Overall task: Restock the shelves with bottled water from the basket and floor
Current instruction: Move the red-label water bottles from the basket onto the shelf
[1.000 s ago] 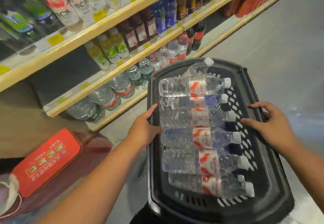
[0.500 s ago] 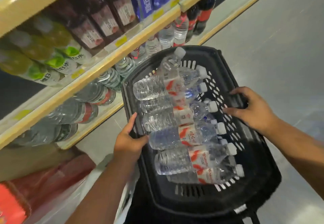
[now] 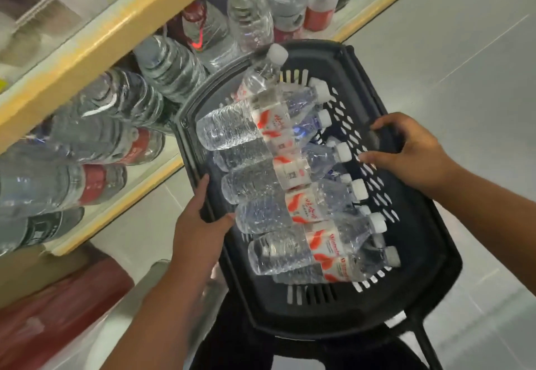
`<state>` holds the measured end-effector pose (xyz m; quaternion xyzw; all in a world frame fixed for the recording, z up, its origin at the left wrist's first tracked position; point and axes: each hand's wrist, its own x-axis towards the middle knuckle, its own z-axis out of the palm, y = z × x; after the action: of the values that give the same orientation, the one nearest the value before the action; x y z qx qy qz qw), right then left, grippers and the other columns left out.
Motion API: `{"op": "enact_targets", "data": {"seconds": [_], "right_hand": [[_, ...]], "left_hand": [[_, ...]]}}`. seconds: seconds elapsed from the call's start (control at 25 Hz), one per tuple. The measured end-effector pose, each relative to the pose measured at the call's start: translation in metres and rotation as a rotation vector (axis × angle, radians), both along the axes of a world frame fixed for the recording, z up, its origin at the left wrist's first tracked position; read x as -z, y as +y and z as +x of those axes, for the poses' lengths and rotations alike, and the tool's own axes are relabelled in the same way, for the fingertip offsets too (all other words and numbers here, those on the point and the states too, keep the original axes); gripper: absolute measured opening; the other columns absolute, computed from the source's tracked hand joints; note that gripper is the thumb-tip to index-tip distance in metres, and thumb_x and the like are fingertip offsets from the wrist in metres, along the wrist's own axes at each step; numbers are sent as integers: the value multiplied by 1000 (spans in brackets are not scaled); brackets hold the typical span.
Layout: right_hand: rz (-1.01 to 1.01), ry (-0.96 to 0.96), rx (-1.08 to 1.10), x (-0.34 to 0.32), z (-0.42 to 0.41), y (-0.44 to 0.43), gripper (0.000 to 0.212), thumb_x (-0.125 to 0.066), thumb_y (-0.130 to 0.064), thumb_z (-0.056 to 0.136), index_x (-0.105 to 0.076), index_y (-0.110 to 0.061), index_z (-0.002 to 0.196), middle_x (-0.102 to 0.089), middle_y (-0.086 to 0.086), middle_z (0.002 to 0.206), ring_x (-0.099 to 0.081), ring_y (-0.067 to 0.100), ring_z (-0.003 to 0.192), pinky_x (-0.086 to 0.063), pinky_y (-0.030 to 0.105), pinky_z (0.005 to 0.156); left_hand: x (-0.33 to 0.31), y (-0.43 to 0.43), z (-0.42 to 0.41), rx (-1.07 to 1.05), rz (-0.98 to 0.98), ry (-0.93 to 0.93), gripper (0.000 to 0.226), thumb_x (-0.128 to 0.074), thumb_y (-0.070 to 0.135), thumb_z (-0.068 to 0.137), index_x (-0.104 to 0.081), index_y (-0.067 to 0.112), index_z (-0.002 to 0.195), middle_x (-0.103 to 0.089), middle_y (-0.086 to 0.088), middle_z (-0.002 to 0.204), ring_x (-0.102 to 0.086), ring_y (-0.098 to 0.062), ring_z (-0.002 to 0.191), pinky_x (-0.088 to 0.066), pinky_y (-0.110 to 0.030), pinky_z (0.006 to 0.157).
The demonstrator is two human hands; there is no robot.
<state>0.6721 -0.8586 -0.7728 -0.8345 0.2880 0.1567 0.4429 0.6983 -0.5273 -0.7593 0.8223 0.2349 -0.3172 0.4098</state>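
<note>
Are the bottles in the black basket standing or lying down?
Lying down: bottles lie on their sides in the basket, caps rightward; the far bottle leans up.

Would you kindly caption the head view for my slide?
Left hand and right hand grip opposite rims of a black basket of water bottles beside stocked shelves.

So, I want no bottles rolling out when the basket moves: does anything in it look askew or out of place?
One water bottle at the far end of the basket is propped up, its cap poking above the rim; the other bottles lie side by side. No spill or damage shows.
</note>
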Motion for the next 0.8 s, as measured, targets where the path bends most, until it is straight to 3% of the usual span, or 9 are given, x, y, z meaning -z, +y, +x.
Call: {"op": "enact_targets", "data": {"seconds": [0.24,0.4,0.44,0.48,0.52,0.56,0.64,0.72,0.8], "right_hand": [[-60,-34,-80,54,15,-8,43,-87,-32,68,-54,-35,96,-63,-2,102,-63,26,92,-52,37,87],[-100,-40,-117,57,14,-11,41,-83,-37,72,-52,-32,99,-65,6,97,-63,33,85,-52,41,82],[-105,-14,-143,54,14,-11,40,-80,-38,75,-52,-31,103,-66,10,97,-63,34,84,-53,41,81],[-106,29,-181,50,15,-11,40,-77,-40,78,-52,-29,107,-67,12,98,-63,35,84,-51,40,80],[-95,68,-208,44,16,-10,42,-74,-43,81,-51,-28,114,-66,12,102,-62,33,86,-49,37,81],[-78,102,-213,41,16,-8,47,-70,-48,82,-50,-28,120,-64,10,109,-61,31,93,-47,35,85],[-74,160,-175,30,11,3,60,-63,-59,82,-47,-30,132,-54,10,129,-55,30,114,-44,40,99],[-176,156,-49,12,1,25,61,-65,-57,84,-49,-28,135,-43,12,141,-45,33,127,-38,47,108],[-221,60,90,-10,-7,57,57,-71,-47,83,-56,-21,131,-46,12,138,-44,33,126,-37,42,107]], "left_hand": [[50,-13,-21,-82,14,-7,82,-69,2,87,-33,48,146,-59,17,112,-56,23,67,-43,1,53],[51,-18,-33,-93,10,19,85,-70,7,89,-28,53,146,-54,10,138,-60,8,98,-46,-6,76],[46,-17,-33,-46,3,47,87,-70,9,89,-23,54,147,-51,9,142,-61,6,102,-48,-8,79],[41,-15,-30,21,-5,87,91,-71,13,88,-17,53,149,-49,7,145,-61,6,104,-48,-2,65],[32,-14,-26,104,-2,133,95,-73,18,87,-11,51,151,-47,5,147,-60,1,110,-37,-11,90],[23,-14,-19,189,22,168,99,-76,26,84,-7,48,152,-45,2,149,-57,-9,121,-48,-23,97],[2,-15,1,349,128,169,100,-78,39,80,-11,39,154,-38,-5,151,-48,-23,132,-40,-34,108],[-22,-20,29,479,211,63,89,-75,40,83,-22,31,154,-26,-5,154,-42,-18,132,-36,-29,107],[-42,-28,58,596,192,-62,80,-74,34,85,-29,30,152,-26,-1,152,-41,-6,120,-32,-16,97]]}}
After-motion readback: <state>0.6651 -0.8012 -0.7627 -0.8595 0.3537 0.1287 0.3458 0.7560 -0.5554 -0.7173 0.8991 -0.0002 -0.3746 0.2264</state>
